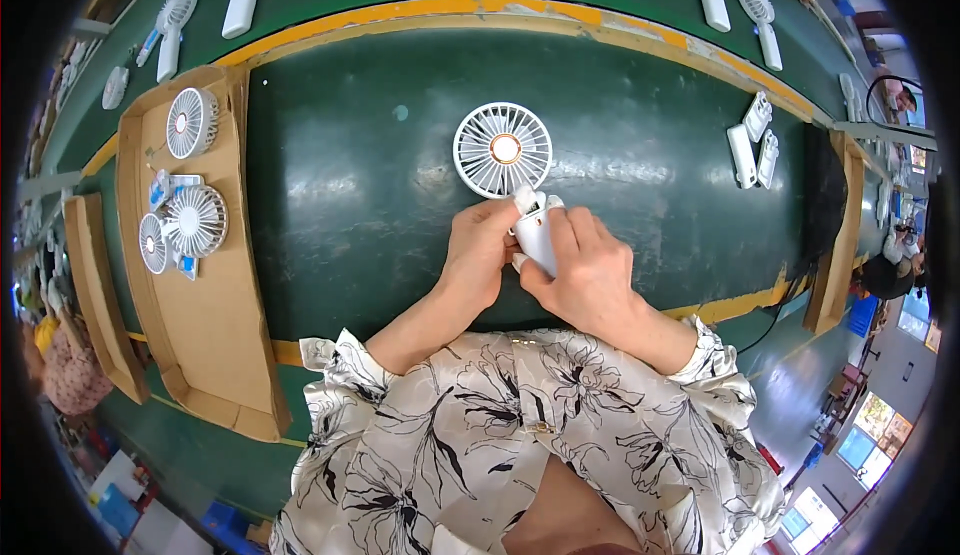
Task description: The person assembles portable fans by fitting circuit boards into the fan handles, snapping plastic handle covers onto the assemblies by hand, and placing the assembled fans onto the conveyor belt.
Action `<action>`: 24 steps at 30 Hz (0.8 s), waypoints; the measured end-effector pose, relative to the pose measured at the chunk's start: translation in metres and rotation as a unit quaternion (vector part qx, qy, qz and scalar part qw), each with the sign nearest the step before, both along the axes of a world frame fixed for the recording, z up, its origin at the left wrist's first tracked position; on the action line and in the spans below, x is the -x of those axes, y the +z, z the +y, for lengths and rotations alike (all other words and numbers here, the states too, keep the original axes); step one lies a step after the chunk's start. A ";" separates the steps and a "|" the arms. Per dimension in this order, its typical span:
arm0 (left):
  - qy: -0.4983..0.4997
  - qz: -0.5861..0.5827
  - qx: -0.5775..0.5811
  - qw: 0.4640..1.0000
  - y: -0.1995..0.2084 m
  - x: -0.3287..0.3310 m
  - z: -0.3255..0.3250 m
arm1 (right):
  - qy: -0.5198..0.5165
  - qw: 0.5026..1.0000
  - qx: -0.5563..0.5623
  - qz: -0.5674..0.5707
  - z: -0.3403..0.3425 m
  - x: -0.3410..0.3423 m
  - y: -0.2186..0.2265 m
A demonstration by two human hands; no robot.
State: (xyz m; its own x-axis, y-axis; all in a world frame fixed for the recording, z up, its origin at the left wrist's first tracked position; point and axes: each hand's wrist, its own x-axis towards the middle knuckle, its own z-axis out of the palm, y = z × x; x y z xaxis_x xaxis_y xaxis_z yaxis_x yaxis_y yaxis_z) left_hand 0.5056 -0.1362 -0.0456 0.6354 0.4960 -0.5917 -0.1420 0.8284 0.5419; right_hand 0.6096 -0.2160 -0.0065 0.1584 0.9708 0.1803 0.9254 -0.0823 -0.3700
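Observation:
A white round fan head [503, 150] with an orange-ringed hub faces up over the green table in front of me. Directly below it is a white fan handle [538, 243], with a dark opening near its upper end. My left hand [478, 253] pinches the handle's left side, thumb at the upper end by the fan head. My right hand [588, 267] closes round the handle's right side. White covers sit on some fingertips. Whether handle and fan head are joined is hard to tell, as fingers hide part of the place where they meet.
At left, a cardboard tray [225, 355] holds several white fan heads and parts. White handle shells [742, 155] lie at the right of the green table [350, 205]. A yellow-edged strip [420, 12] separates the far belt, where handheld fans [172, 30] lie. Another person [78, 370] is at far left.

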 end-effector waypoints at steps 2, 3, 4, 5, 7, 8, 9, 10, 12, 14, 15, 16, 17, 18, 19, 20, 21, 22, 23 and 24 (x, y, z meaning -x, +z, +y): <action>0.000 0.027 -0.005 1.000 0.002 -0.002 0.001 | -0.005 1.000 -0.006 0.005 0.001 0.002 0.000; 0.001 0.053 -0.009 0.999 0.004 -0.003 0.001 | -0.010 1.000 -0.011 0.009 0.001 0.003 0.000; -0.005 0.054 -0.011 0.998 0.003 -0.003 0.001 | -0.016 1.000 -0.013 0.010 0.001 0.002 0.000; 0.001 0.056 0.002 0.998 0.003 -0.003 0.001 | -0.013 0.999 -0.020 0.023 0.000 0.001 0.002; -0.003 0.060 0.010 0.998 0.004 -0.003 0.002 | -0.019 0.999 -0.031 0.039 -0.002 -0.001 0.003; 0.020 0.059 0.007 0.998 0.005 -0.003 0.002 | -0.045 0.994 -0.036 0.093 -0.005 -0.003 0.003; 0.042 0.058 0.004 0.997 0.006 -0.003 0.002 | -0.071 0.986 -0.042 0.146 -0.008 -0.005 0.003; 0.025 0.002 -0.006 1.000 0.002 -0.001 0.004 | -0.107 0.972 -0.013 0.209 -0.014 -0.006 0.000; 0.019 -0.028 -0.024 0.999 0.000 0.003 0.005 | -0.141 0.940 0.050 0.308 -0.018 -0.010 -0.005; 0.031 -0.082 -0.058 0.994 -0.005 0.004 0.003 | -0.157 0.860 0.165 0.457 -0.017 -0.014 -0.009; 0.030 -0.104 -0.072 0.992 -0.007 0.005 0.003 | -0.143 0.847 0.149 0.489 -0.015 -0.013 -0.008; 0.023 -0.121 -0.075 0.990 -0.007 0.005 0.002 | -0.128 0.834 0.132 0.521 -0.013 -0.013 -0.008; 0.018 -0.123 -0.080 0.989 -0.005 0.004 0.001 | -0.102 0.828 0.147 0.532 -0.011 -0.014 -0.008; 0.014 -0.126 -0.084 0.988 -0.004 0.003 0.000 | -0.109 0.826 0.140 0.535 -0.012 -0.014 -0.008; 0.016 -0.122 -0.084 0.989 -0.004 0.004 0.000 | -0.095 0.816 0.130 0.555 -0.012 -0.013 -0.009; 0.010 -0.120 -0.086 0.989 -0.003 0.004 0.000 | -0.080 0.806 0.121 0.574 -0.012 -0.012 -0.010; 0.015 -0.116 -0.094 0.989 -0.003 0.004 0.000 | -0.082 0.805 0.116 0.576 -0.012 -0.012 -0.011; 0.023 -0.113 -0.103 0.988 -0.002 0.004 -0.001 | -0.073 0.819 0.126 0.555 -0.013 -0.013 -0.013; 0.020 -0.111 -0.105 0.988 -0.002 0.004 -0.001 | -0.064 0.833 0.136 0.533 -0.014 -0.013 -0.013; 0.021 -0.114 -0.108 0.987 -0.001 0.004 -0.001 | -0.065 0.832 0.133 0.535 -0.015 -0.014 -0.014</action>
